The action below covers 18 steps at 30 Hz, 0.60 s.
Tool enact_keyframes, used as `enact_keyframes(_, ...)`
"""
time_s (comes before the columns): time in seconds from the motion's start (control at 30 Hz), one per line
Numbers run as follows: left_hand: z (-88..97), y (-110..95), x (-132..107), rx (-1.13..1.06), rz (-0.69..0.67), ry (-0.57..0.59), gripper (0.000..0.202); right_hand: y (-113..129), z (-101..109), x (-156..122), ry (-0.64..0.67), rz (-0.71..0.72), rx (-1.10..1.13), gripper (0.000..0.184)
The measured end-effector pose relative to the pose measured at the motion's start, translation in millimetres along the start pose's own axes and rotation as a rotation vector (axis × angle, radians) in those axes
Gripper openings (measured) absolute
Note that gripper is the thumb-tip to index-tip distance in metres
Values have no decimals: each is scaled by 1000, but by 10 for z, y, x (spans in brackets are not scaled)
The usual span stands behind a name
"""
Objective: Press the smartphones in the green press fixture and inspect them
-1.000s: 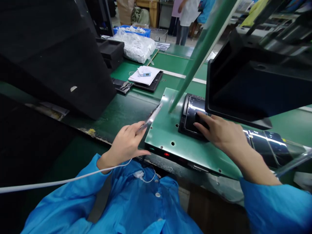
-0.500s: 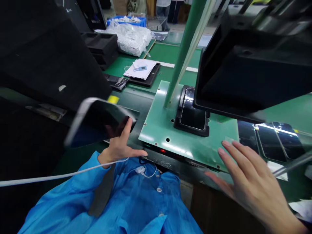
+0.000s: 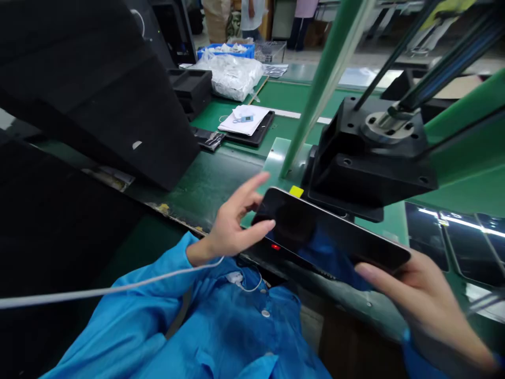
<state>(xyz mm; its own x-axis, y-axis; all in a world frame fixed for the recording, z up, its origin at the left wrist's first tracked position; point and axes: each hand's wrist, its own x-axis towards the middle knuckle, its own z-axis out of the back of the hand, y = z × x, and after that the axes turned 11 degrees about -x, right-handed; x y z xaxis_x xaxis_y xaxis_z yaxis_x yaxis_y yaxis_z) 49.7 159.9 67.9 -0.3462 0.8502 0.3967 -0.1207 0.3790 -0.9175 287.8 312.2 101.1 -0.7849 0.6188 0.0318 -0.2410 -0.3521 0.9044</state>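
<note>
A dark-screened phone (image 3: 315,229) with a pale rim and a yellow tab (image 3: 296,191) on its far edge is tilted in front of me. My right hand (image 3: 424,295) grips its right end, thumb on the screen and fingers behind. At the other end, my left hand (image 3: 232,223) has its index finger raised and its thumb over the screen's corner, with fingers apart. Beyond the phone, the black press head (image 3: 371,173) sits low over the green plate (image 3: 398,218), hiding the fixture there. A white cable (image 3: 118,289) leads to my left wrist.
Several dark phones or screens (image 3: 465,242) lie at the right. A slanted green post (image 3: 319,89) rises beside the press. Black panels (image 3: 90,100) stand at left. Papers (image 3: 244,120), a plastic bag (image 3: 232,76) and a blue bin (image 3: 246,50) are farther back, with people behind.
The phone has moved rightward from my left hand into my right hand, which was empty. The press head now sits lower, covering the phone in the fixture. My view has shifted slightly.
</note>
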Motion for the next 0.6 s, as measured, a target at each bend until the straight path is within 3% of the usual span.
enact_keyframes(0.1, 143, -70, 247, -25, 174, 217, 49, -168, 150, -63, -11, -106, -51, 24)
enact_keyframes(0.17, 155, -39, 339, -48, 221, 293, 43, -264, 148, -88, 17, -148, -10, 25)
enact_keyframes(0.4, 137, 83, 357, -122, 81, 382, 23, -383, 79, -100, 15, -173, 56, 30)
enact_keyframes(0.47, 158, 85, 351, -100, 62, 414, 23, -358, 76, -79, 43, -147, 72, 27)
enact_keyframes(0.6, 189, 94, 335, -59, 31, 417, 25, -284, 46, -54, -28, -134, 92, 22)
